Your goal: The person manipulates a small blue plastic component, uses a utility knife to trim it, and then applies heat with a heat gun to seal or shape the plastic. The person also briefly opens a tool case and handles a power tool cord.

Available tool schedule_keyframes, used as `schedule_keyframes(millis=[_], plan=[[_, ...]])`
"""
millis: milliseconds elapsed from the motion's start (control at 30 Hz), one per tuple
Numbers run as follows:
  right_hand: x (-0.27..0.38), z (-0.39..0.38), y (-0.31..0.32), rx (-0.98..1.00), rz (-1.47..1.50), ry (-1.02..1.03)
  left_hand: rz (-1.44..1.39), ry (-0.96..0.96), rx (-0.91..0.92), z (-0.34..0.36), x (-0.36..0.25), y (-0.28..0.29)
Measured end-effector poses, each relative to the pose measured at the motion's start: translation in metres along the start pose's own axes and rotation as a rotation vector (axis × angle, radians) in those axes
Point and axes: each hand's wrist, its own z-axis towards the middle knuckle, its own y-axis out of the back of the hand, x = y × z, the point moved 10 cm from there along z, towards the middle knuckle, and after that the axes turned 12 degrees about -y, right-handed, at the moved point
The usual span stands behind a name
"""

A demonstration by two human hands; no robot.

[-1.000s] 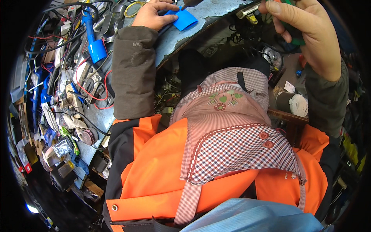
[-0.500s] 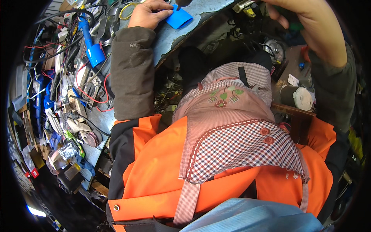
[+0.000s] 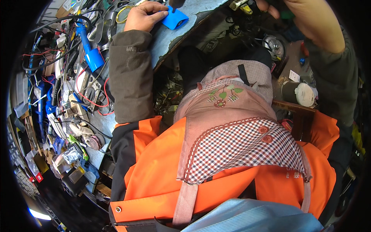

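A flat blue piece lies on the pale, worn bench edge. My left hand grips it at its left side, thumb pressed onto it. A dark tool tip comes down from the top edge onto the piece; its upper part is out of frame. At the top right, my right hand has curled fingers around a green-handled object, mostly cut off by the picture edge.
Tangled cables, tools and a blue cylindrical part crowd the bench at left. Below the bench at right are a metal disc, a wooden board with a lidded container, and my apron-covered lap.
My right hand has moved upward, further out of the frame. My left hand and the blue piece appear slightly further left and higher in the picture; the hand is still on the piece.
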Motion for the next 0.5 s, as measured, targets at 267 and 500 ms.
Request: schedule_keyframes(millis=[267, 500], plan=[[0.016, -0.015, 0.012, -0.066, 0.014, 0.128, 0.161, -0.186, -0.008, 0.006, -0.029, -0.003], [-0.046, -0.05, 0.047, -0.159, 0.287, 0.062, 0.481, -0.419, 0.105, -0.005, -0.083, -0.024]])
